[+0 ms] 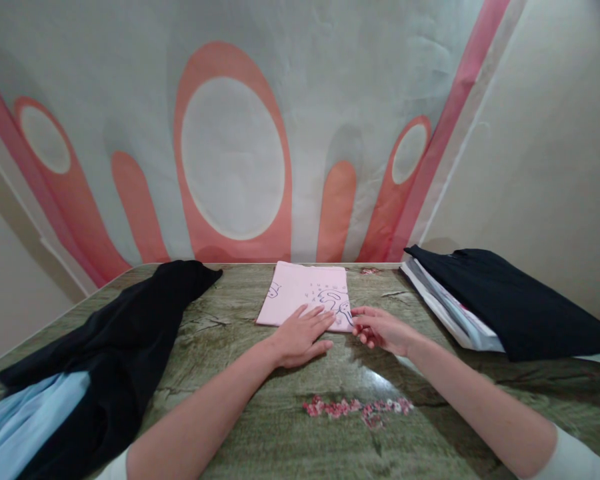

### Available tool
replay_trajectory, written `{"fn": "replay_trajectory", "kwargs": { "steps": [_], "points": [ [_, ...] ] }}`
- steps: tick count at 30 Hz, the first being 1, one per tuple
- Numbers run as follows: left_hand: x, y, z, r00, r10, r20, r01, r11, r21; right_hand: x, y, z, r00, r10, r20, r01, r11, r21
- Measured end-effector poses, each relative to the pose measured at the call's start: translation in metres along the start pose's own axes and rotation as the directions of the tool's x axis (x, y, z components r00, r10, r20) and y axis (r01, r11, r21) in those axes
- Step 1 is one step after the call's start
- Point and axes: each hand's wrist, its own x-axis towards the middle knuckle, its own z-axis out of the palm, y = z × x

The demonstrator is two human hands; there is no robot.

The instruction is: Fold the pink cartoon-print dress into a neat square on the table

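A folded pink cloth with dark line drawings and small lettering lies flat on the table, near its far edge. My left hand rests palm down on the cloth's near part, fingers stretched out toward the right. At the cloth's right near corner is my right hand, its fingers curled with thumb and fingertips close together. Whether the right fingertips pinch the cloth's edge or only touch it is hard to make out.
Rumpled black clothing lies at the left, with a light blue garment by it. To the right sits a stack of folded clothes with a black garment on top. Behind the wood-patterned table rises a wall with a printed backdrop.
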Motion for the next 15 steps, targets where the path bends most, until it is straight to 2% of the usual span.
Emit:
{"fn": "replay_trajectory", "kwargs": {
  "steps": [4, 6, 11, 15],
  "points": [
    [0.0, 0.0, 0.001, 1.0, -0.001, 0.005, 0.001, 1.0, 0.007, 0.001, 0.001, -0.002, 1.0, -0.005, -0.023, 0.004, 0.999, -0.035],
    [0.0, 0.0, 0.001, 1.0, -0.003, 0.005, 0.002, 1.0, 0.01, 0.0, 0.001, -0.003, 1.0, 0.01, 0.008, -0.01, 0.998, -0.059],
    [-0.001, 0.0, 0.002, 1.0, -0.004, 0.0, 0.004, 1.0, 0.002, -0.004, 0.0, 0.0, 0.981, 0.091, 0.169, -0.071, 0.991, -0.117],
    [0.0, 0.002, 0.0, 1.0, -0.004, -0.001, 0.004, 1.0, -0.003, -0.003, -0.003, 0.009, 0.984, 0.078, 0.163, -0.07, 0.996, -0.055]
  ]
}}
